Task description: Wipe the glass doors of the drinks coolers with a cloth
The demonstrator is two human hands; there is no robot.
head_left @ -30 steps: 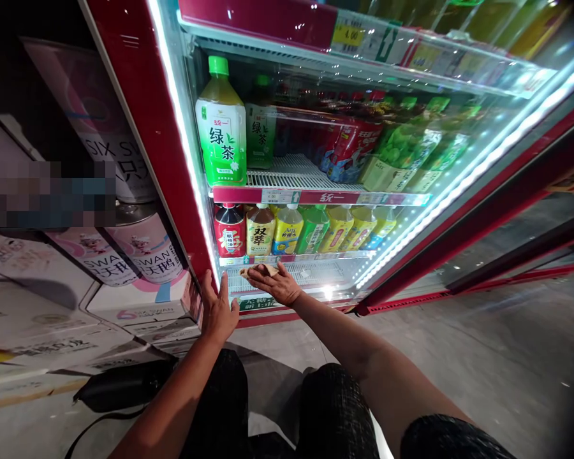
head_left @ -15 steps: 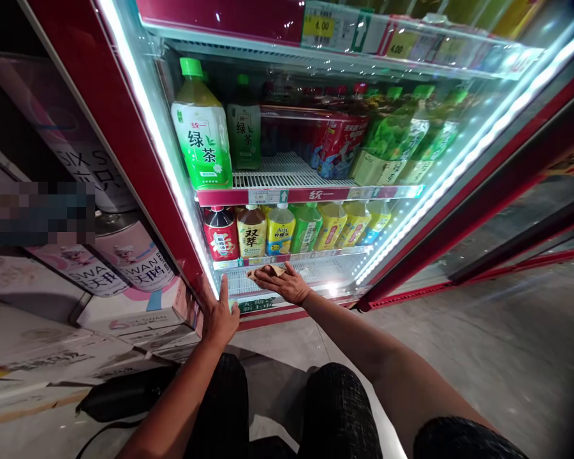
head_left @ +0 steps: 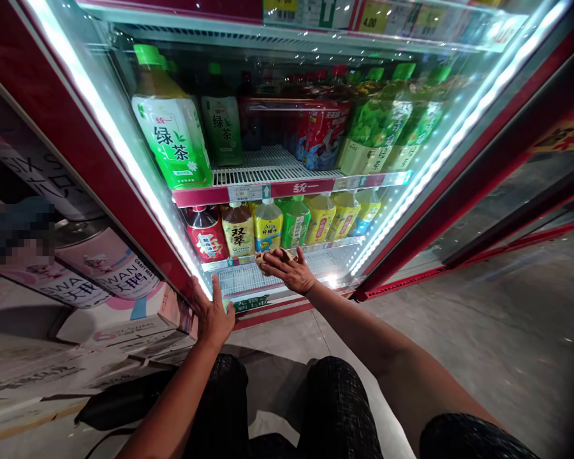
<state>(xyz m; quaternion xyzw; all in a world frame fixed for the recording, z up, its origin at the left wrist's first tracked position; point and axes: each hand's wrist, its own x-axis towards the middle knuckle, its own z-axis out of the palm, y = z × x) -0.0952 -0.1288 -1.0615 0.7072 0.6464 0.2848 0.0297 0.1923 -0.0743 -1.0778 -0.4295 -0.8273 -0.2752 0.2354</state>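
Note:
My left hand (head_left: 213, 317) is open with its fingers spread, resting on the lower left edge of a lit drinks fridge (head_left: 261, 313). My right hand (head_left: 296, 277) lies over a crumpled light-brown cloth (head_left: 260, 260), pinning it under the fingers at the fridge front. Most of the cloth is hidden beneath the fingers. Just above this hand stands a row of bottles, among them a yellow lemon drink (head_left: 268, 226) and a green bottle (head_left: 296, 223). The bare bottom rack (head_left: 234, 280) shows between my hands.
A large green tea bottle (head_left: 172, 134) stands on the middle shelf (head_left: 272, 162). At the left are stacked cartons (head_left: 124, 328) and big printed cans (head_left: 119, 268). A black bag (head_left: 119, 401) lies on the floor, left of my knees. Red framing continues at the right.
My right hand and the cloth have moved slightly up and right across the fridge front. My left hand stays at the lower left edge. The view has shifted a little.

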